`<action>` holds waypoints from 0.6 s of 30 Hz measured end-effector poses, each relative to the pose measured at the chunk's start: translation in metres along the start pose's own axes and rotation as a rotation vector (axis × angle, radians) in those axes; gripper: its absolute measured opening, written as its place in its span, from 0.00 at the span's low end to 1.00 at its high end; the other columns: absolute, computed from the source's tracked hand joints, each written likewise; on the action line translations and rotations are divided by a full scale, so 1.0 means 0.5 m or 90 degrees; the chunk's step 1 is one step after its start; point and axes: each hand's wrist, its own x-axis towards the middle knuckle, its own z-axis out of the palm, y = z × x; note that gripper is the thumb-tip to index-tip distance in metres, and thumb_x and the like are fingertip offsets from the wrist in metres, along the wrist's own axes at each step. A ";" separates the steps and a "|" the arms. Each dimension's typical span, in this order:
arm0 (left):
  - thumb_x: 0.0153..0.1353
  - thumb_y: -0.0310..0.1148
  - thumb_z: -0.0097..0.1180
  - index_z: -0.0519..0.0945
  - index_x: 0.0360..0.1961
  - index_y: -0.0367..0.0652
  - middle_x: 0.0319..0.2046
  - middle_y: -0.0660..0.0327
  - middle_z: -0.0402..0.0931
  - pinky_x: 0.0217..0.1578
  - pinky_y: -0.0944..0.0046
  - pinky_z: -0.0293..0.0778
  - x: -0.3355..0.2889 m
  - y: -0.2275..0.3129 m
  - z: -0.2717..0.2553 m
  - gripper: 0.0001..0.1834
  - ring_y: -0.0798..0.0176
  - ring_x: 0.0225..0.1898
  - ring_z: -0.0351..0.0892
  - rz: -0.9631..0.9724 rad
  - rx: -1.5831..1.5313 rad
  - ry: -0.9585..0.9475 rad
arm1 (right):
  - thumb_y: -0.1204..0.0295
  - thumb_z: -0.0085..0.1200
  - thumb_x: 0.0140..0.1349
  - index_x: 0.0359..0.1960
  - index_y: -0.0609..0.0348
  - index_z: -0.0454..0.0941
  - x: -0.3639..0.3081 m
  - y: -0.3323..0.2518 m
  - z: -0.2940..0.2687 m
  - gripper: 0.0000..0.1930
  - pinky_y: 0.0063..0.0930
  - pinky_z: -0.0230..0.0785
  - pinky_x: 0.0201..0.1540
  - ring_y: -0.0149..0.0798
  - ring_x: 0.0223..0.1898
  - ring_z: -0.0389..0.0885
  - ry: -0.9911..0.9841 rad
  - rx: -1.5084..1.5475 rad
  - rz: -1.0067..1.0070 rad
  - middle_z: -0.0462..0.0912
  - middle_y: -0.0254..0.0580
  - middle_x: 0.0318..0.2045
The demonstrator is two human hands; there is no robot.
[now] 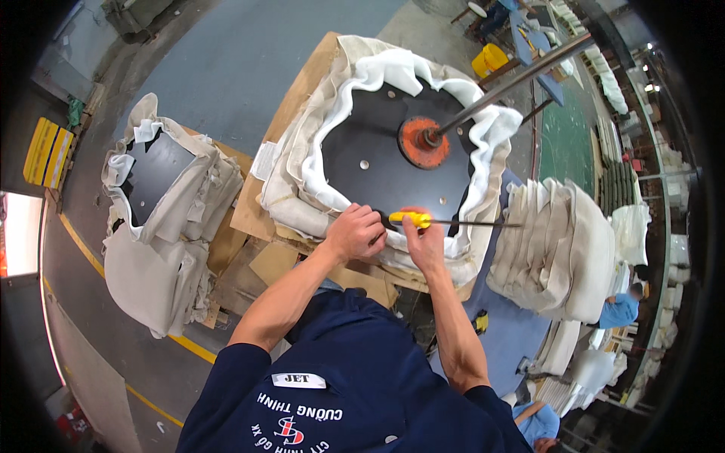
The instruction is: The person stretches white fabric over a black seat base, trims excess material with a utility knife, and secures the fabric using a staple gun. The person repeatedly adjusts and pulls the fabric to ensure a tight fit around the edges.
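Observation:
An upholstered seat cushion lies upside down in front of me, its black base panel (355, 162) facing up. White padding (312, 170) and a beige fabric cover (291, 204) stand ruffled round the panel. My right hand (424, 245) is closed round the yellow handle of a screwdriver (411, 220), whose long thin shaft points right across the cushion's near edge. Beside the handle's black end, my left hand (356, 232) rests at the near rim of the padding. Its fingers are curled inward, and what they pinch is hidden.
An orange round press plate (423, 142) on a slanting metal rod (513, 81) bears on the panel. Cushions are stacked at left (155, 283) and right (555, 249). Cardboard (253, 200) lies beneath the work. Co-workers in blue (621, 309) are at the right.

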 end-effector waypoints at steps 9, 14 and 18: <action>0.50 0.30 0.65 0.80 0.25 0.48 0.27 0.65 0.75 0.37 0.56 0.68 -0.008 0.016 0.004 0.04 0.57 0.33 0.74 -0.036 0.024 0.048 | 0.68 0.56 0.73 0.52 0.65 0.78 -0.115 0.075 -0.027 0.13 0.24 0.71 0.34 0.26 0.32 0.77 0.159 0.231 0.194 0.83 0.38 0.42; 0.52 0.32 0.63 0.81 0.26 0.48 0.28 0.65 0.75 0.37 0.55 0.67 0.000 -0.041 -0.027 0.03 0.55 0.35 0.74 -0.057 0.103 0.036 | 0.68 0.53 0.74 0.56 0.64 0.77 -0.245 0.089 -0.100 0.15 0.24 0.70 0.34 0.26 0.31 0.75 0.272 0.198 0.166 0.82 0.35 0.37; 0.55 0.34 0.61 0.82 0.29 0.50 0.32 0.65 0.76 0.41 0.53 0.66 0.018 -0.094 -0.060 0.02 0.56 0.38 0.74 -0.091 0.180 0.041 | 0.68 0.54 0.73 0.57 0.64 0.77 -0.378 0.118 -0.145 0.16 0.25 0.71 0.36 0.28 0.32 0.79 0.278 -0.051 0.171 0.82 0.36 0.32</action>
